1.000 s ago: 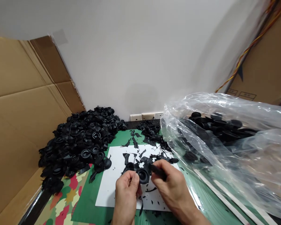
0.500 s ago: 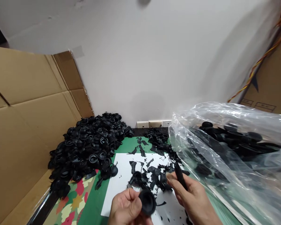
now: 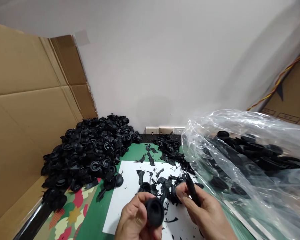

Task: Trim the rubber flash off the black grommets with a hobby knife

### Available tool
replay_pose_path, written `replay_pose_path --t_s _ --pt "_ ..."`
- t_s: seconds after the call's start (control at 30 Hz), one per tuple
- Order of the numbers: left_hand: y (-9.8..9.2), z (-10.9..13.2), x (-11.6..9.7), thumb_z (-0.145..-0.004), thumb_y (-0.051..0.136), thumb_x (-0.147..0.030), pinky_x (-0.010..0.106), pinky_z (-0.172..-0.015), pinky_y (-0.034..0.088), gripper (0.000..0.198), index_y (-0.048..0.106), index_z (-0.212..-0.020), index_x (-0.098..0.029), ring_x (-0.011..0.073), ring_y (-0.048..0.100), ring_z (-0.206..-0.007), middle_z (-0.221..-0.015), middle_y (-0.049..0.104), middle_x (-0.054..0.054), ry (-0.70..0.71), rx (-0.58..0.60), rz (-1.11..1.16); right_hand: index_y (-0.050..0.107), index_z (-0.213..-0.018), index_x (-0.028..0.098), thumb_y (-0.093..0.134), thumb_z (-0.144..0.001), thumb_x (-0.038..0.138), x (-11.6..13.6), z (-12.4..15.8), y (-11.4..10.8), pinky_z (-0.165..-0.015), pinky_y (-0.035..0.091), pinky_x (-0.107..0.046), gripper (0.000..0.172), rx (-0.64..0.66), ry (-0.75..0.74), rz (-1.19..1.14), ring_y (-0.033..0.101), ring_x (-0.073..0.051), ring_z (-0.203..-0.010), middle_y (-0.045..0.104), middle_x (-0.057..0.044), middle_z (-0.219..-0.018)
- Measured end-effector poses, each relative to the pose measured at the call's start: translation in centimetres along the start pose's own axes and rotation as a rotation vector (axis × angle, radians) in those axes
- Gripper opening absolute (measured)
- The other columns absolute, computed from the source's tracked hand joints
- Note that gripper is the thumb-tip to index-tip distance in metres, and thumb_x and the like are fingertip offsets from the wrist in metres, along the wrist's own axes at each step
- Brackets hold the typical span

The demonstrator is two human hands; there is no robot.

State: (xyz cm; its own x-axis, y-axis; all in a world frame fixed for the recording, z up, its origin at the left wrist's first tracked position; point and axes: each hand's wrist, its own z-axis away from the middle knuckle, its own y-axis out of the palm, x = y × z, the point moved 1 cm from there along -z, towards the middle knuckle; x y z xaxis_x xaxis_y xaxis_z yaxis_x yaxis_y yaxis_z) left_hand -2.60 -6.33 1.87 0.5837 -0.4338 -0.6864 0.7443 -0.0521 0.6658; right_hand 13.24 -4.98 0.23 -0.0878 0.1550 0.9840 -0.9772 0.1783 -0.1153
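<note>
A round black rubber part with a hollow, cup-like opening is pinched in my left hand, its mouth turned toward me. My right hand is closed round a slim black pen-like tool; its working tip is hidden by the hand. The two hands are apart, over a white sheet. Black rubber scraps lie scattered on the sheet just beyond both hands. One more round black part rests among the scraps behind my left hand.
A big heap of black rubber parts rises at the left, against a cardboard box. At the right lies a clear plastic bag holding larger black parts. A green mat is under the sheet; wall sockets sit behind.
My left hand has lifted slightly with the rubber part, whose opening is tilted a little differently. My right hand keeps its grip on the tool. The camera view has shifted slightly.
</note>
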Motion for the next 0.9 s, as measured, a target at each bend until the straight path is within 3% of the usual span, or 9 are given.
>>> replay_pose_path --t_s 0.1,0.2,0.5,0.6,0.7,0.73,0.77,0.83,0.9 --pt "-0.2 -0.8 -0.2 -0.061 0.072 -0.052 0.017 -0.032 0.029 0.039 0.064 -0.073 -0.015 0.0065 0.042 -0.029 -0.039 0.055 -0.001 0.016 -0.086 0.038 0.056 -0.065 0.020 0.057 -0.073 0.047 0.5 0.2 0.3 -0.037 0.019 -0.022 0.028 -0.002 -0.044 -0.006 0.032 -0.010 -0.042 0.048 0.002 -0.056" --pt "-0.3 -1.0 -0.4 -0.061 0.074 -0.046 0.019 -0.032 0.031 0.035 0.063 -0.070 -0.014 0.0078 0.044 -0.031 -0.043 0.057 -0.001 0.028 -0.186 0.061 0.055 -0.063 0.020 0.055 -0.074 0.045 1.1 0.4 0.4 -0.040 0.021 -0.022 0.027 0.029 -0.059 -0.014 0.038 -0.012 -0.046 0.053 0.000 -0.061" --pt "-0.9 -1.7 -0.2 -0.057 0.074 -0.053 0.017 -0.034 0.029 0.042 0.058 -0.058 -0.013 0.0073 0.044 -0.035 -0.042 0.053 -0.001 0.037 -0.284 -0.047 0.049 -0.063 0.020 0.051 -0.075 0.041 1.4 -0.1 0.0 -0.055 0.035 -0.027 0.024 0.180 -0.112 0.059 0.044 -0.018 -0.061 0.046 0.001 -0.062" --pt "-1.6 -1.0 -2.1 -0.063 0.073 -0.046 0.018 -0.038 0.030 0.035 0.064 -0.076 -0.015 0.0091 0.048 -0.043 -0.051 0.056 -0.001 0.246 -0.379 -0.335 0.050 -0.063 0.021 0.051 -0.076 0.042 1.0 -0.2 -0.2 -0.056 0.035 -0.027 0.025 0.182 -0.115 0.078 0.045 -0.018 -0.062 0.047 0.000 -0.063" --pt "-2.4 0.5 -4.9 -0.061 0.078 -0.027 0.022 -0.057 0.040 0.027 0.066 -0.083 -0.021 0.0157 0.055 -0.068 -0.077 0.062 0.002 0.734 -0.537 -0.745 0.052 -0.063 0.022 0.052 -0.075 0.043 0.4 -0.2 -0.2 -0.056 0.036 -0.027 0.024 0.179 -0.121 0.094 0.048 -0.019 -0.062 0.051 0.000 -0.063" --pt "-2.6 0.9 -5.5 -0.061 0.076 -0.022 0.024 -0.062 0.040 0.024 0.067 -0.083 -0.022 0.0180 0.055 -0.075 -0.086 0.062 0.003 0.815 -0.546 -0.920 0.052 -0.063 0.022 0.053 -0.075 0.043 0.2 -0.1 -0.1 -0.056 0.037 -0.028 0.024 0.178 -0.119 0.096 0.049 -0.019 -0.061 0.052 0.000 -0.062" --pt "-2.7 1.2 -6.0 -0.062 0.074 -0.017 0.026 -0.065 0.039 0.020 0.067 -0.080 -0.023 0.0197 0.054 -0.077 -0.088 0.062 0.003 0.811 -0.524 -1.092 0.053 -0.063 0.022 0.053 -0.075 0.044 0.0 -0.1 0.0 -0.056 0.037 -0.028 0.025 0.177 -0.116 0.095 0.049 -0.019 -0.061 0.053 0.000 -0.062" --pt "-3.1 1.5 -6.2 -0.060 0.069 -0.007 0.028 -0.062 0.035 0.019 0.066 -0.069 -0.023 0.0202 0.052 -0.070 -0.076 0.060 0.001 0.610 -0.441 -1.390 0.053 -0.061 0.022 0.054 -0.074 0.046 -0.1 0.1 0.2 -0.053 0.037 -0.027 0.028 0.188 -0.109 0.090 0.049 -0.018 -0.058 0.053 0.001 -0.059" --pt "-3.4 1.4 -5.9 -0.057 0.066 -0.003 0.027 -0.056 0.031 0.021 0.062 -0.062 -0.023 0.0184 0.048 -0.061 -0.064 0.054 -0.003 0.426 -0.399 -1.523 0.052 -0.060 0.021 0.052 -0.074 0.047 -0.1 0.3 0.4 -0.051 0.036 -0.026 0.030 0.191 -0.109 0.083 0.048 -0.017 -0.056 0.051 0.001 -0.057"
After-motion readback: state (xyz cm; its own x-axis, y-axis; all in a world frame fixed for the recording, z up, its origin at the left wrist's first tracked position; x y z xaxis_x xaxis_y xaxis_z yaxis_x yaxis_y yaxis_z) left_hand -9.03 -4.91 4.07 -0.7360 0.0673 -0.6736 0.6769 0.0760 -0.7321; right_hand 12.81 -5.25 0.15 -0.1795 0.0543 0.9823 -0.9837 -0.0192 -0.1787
